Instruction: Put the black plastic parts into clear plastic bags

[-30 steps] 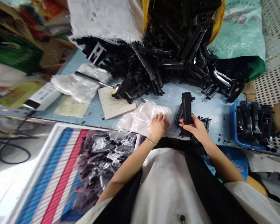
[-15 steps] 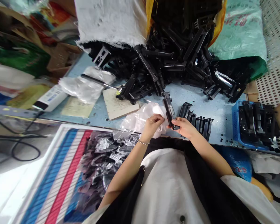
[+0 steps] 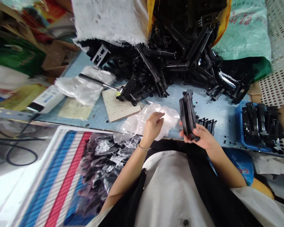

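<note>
My right hand (image 3: 202, 136) grips a small stack of long black plastic parts (image 3: 186, 114), held upright just above the blue table's near edge. A short row of the same black parts (image 3: 207, 124) lies on the table right behind that hand. My left hand (image 3: 152, 125) rests on a pile of clear plastic bags (image 3: 144, 121) beside it, fingers pinching at the top bag. A big heap of black plastic parts (image 3: 170, 63) covers the far side of the table (image 3: 222, 110).
A blue basket (image 3: 241, 132) with more black parts stands at the right edge. A notepad (image 3: 119, 105), a pen-like tool (image 3: 97, 81) and crumpled plastic lie at the left. A striped sack (image 3: 68, 170) of bagged parts sits below the table's near-left edge.
My right hand went from a single black part to a thicker stack, now lifted and shifted right. My left hand stayed on the clear bags, fingers working at the top one.
</note>
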